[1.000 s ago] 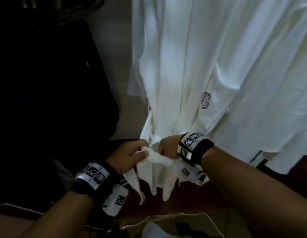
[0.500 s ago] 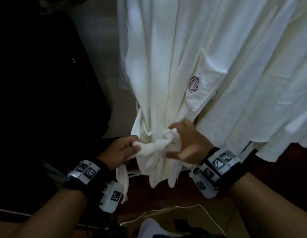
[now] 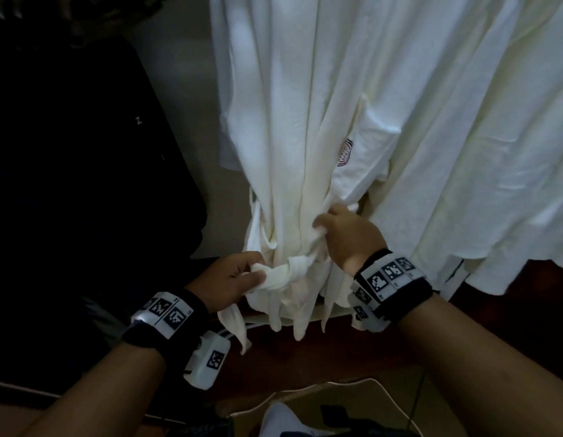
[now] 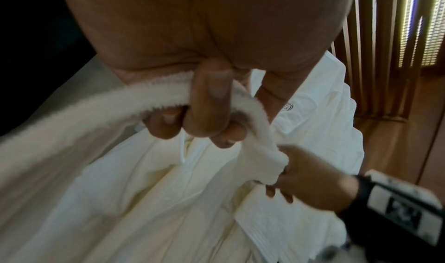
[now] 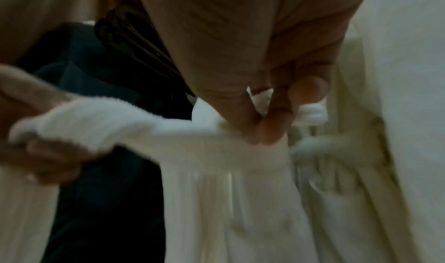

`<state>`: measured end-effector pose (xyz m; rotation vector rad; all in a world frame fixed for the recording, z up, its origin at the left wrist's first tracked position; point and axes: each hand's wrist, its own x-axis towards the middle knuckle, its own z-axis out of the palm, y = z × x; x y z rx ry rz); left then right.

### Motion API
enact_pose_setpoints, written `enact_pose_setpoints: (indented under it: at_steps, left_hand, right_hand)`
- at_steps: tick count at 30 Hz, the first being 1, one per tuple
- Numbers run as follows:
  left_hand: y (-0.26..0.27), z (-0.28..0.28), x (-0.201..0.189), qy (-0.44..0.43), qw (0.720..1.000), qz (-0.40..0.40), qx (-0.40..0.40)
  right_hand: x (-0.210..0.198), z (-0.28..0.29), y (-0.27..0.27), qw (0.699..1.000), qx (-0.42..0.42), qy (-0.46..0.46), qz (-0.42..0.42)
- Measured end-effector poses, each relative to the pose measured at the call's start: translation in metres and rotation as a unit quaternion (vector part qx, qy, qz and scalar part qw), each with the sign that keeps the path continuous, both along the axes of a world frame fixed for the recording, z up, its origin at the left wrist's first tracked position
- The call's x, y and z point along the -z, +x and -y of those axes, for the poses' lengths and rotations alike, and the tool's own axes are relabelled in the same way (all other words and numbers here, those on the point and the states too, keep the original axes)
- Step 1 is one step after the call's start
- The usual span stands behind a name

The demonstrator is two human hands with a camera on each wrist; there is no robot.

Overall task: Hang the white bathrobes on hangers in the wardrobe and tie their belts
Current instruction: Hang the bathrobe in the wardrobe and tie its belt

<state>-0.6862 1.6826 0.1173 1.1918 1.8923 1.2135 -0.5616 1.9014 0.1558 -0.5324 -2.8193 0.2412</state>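
Observation:
A white bathrobe (image 3: 286,127) hangs in front of me with a red crest on its pocket (image 3: 345,152). Its white belt (image 3: 293,269) is knotted round the gathered waist. My left hand (image 3: 239,275) grips one belt end left of the knot, fingers curled round the belt (image 4: 149,95). My right hand (image 3: 340,228) pinches the other belt strand up and right of the knot, fingers closed on the belt (image 5: 310,112). A second white bathrobe (image 3: 482,146) hangs to the right. The hangers are out of view.
A dark garment (image 3: 84,152) hangs at the left, against the wardrobe's pale back wall (image 3: 185,89). The wardrobe floor (image 3: 305,354) is dark reddish wood. A cardboard box (image 3: 352,402) with items inside sits below, near me. Wooden slats (image 4: 385,38) show in the left wrist view.
My right hand has moved up and right along the belt, drawing the strand away from the knot. The left hand keeps its grip on the other end. The knot looks tighter.

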Motion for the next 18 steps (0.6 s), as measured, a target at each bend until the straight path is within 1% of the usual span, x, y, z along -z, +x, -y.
enact_pose_setpoints:
  at_steps: [1, 2, 3, 4, 5, 6, 7, 8, 10, 11, 12, 13, 14, 15, 16, 17, 18]
  left_hand:
    - [0.0, 0.001, 0.0, -0.001, 1.0, -0.02, 0.0]
    - [0.001, 0.001, -0.001, 0.001, 1.0, -0.027, 0.002]
    - [0.002, 0.001, -0.003, 0.006, 1.0, -0.023, 0.007]
    - [0.003, 0.001, -0.005, 0.014, 1.0, -0.016, 0.014]
    - [0.004, 0.001, -0.007, 0.02, 1.0, -0.01, 0.017]
    - [0.005, 0.001, -0.011, 0.021, 1.0, -0.003, 0.018]
    - [0.005, 0.001, -0.015, 0.021, 1.0, 0.006, 0.018]
    - [0.005, 0.001, -0.018, 0.024, 0.999, 0.014, 0.018]
    - [0.003, 0.003, -0.023, 0.031, 0.999, 0.039, 0.015]
    - [0.003, 0.004, -0.024, 0.034, 0.998, 0.055, 0.009]
    - [0.002, 0.005, -0.025, 0.039, 0.997, 0.071, 0.001]
    - [0.002, 0.004, -0.026, 0.044, 0.995, 0.087, -0.009]
    - [0.002, 0.004, -0.026, 0.046, 0.993, 0.107, -0.014]
    - [0.004, 0.002, -0.028, 0.048, 0.99, 0.13, -0.012]
    - [0.007, 0.0, -0.03, 0.048, 0.987, 0.151, -0.006]
    - [0.01, -0.003, -0.032, 0.048, 0.986, 0.161, 0.003]
    - [0.013, -0.006, -0.032, 0.047, 0.985, 0.163, 0.014]
  right_hand:
    - [-0.008, 0.003, -0.004, 0.998, -0.036, -0.015, -0.047]
    - [-0.015, 0.006, -0.009, 0.994, -0.082, -0.038, -0.066]
    - [-0.018, 0.01, -0.014, 0.99, -0.122, -0.058, -0.041]
    - [-0.019, 0.013, -0.018, 0.986, -0.145, -0.076, 0.026]
    - [-0.016, 0.013, -0.021, 0.979, -0.154, -0.091, 0.099]
    - [-0.011, 0.013, -0.021, 0.973, -0.158, -0.112, 0.128]
    - [-0.007, 0.011, -0.021, 0.972, -0.156, -0.136, 0.109]
    - [-0.004, 0.01, -0.019, 0.975, -0.151, -0.155, 0.041]
    - [0.002, 0.009, -0.013, 0.97, -0.117, -0.165, -0.135]
    - [0.006, 0.007, -0.008, 0.968, -0.077, -0.168, -0.167]
    - [0.011, 0.004, -0.002, 0.975, -0.034, -0.171, -0.137]
    - [0.018, 0.004, 0.004, 0.983, -0.002, -0.173, -0.054]
    - [0.025, 0.006, 0.011, 0.982, 0.007, -0.184, 0.045]
    - [0.035, 0.008, 0.017, 0.968, 0.008, -0.219, 0.121]
    - [0.043, 0.013, 0.022, 0.946, 0.001, -0.284, 0.155]
    - [0.049, 0.019, 0.023, 0.916, -0.01, -0.371, 0.15]
    - [0.051, 0.026, 0.024, 0.889, -0.029, -0.446, 0.1]
